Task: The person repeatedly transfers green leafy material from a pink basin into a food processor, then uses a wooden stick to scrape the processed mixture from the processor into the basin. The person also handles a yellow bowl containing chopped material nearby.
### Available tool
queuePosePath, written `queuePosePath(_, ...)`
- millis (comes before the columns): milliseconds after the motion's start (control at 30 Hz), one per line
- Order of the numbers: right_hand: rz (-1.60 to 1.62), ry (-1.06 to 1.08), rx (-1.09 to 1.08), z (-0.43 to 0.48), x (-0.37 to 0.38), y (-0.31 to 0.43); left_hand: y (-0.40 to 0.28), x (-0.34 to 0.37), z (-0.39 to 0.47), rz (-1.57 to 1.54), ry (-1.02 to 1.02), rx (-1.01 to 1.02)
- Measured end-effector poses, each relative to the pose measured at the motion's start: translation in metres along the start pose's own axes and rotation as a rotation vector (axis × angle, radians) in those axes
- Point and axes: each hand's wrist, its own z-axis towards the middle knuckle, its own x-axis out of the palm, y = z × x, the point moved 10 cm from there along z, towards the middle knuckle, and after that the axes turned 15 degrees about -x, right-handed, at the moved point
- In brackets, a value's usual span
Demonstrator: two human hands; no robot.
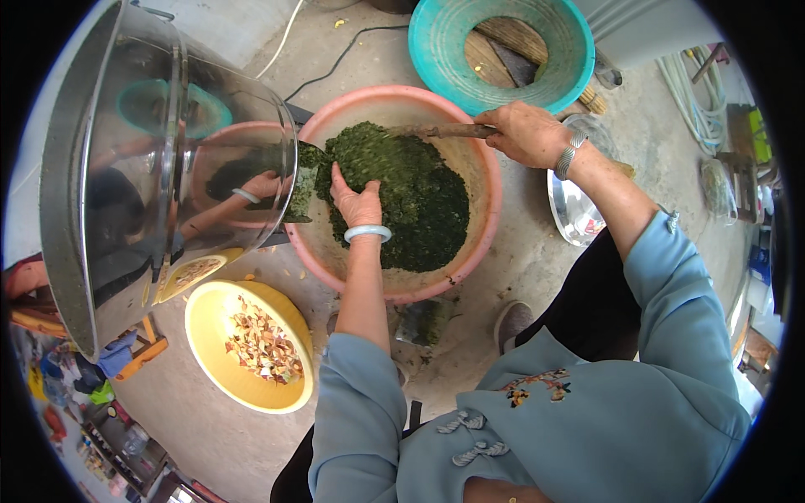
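Observation:
A large pink plastic basin (490,207) stands on the floor before me, holding a mound of finely chopped dark green plant matter (434,220). My left hand (358,198) rests on the left part of the mound, fingers apart, palm down; green bits hide what lies beneath it. Closed around the end of a wooden stick (453,130) is my right hand (525,133), over the basin's upper right rim. The stick's far end reaches the green matter, where it blurs. At the basin's left, a metal chute (305,182) coated with green bits comes out of a shiny steel drum machine (220,157).
A yellow basin (201,352) with dry peel-like pieces stands lower left. A turquoise basin-like ring (431,56) lies above over wooden pieces. A steel bowl (563,210) is at the right, near my shoe (514,320). A dark cable (339,60) crosses the floor behind the pink basin.

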Motion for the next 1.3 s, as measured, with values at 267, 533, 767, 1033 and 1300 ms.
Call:
queuePosePath(267,0.017,-0.016,0.015,-0.004,-0.004,0.001,-0.038,-0.052,-0.039,0.018,-0.307,0.398)
queuePosePath(533,0.020,-0.040,0.006,-0.010,-0.007,0.002,-0.055,-0.046,0.014,-0.113,-0.248,0.374)
queuePosePath(767,0.020,-0.081,-0.014,-0.018,-0.021,0.004,-0.019,-0.023,-0.013,0.018,-0.075,0.280)
queuePosePath(1033,0.112,-0.185,-0.215,-0.026,-0.046,0.045,-0.017,-0.062,-0.010,0.021,-0.276,0.250)
queuePosePath(1300,0.092,-0.130,-0.132,-0.020,-0.045,0.040,-0.008,-0.024,-0.018,0.289,-0.139,0.364)
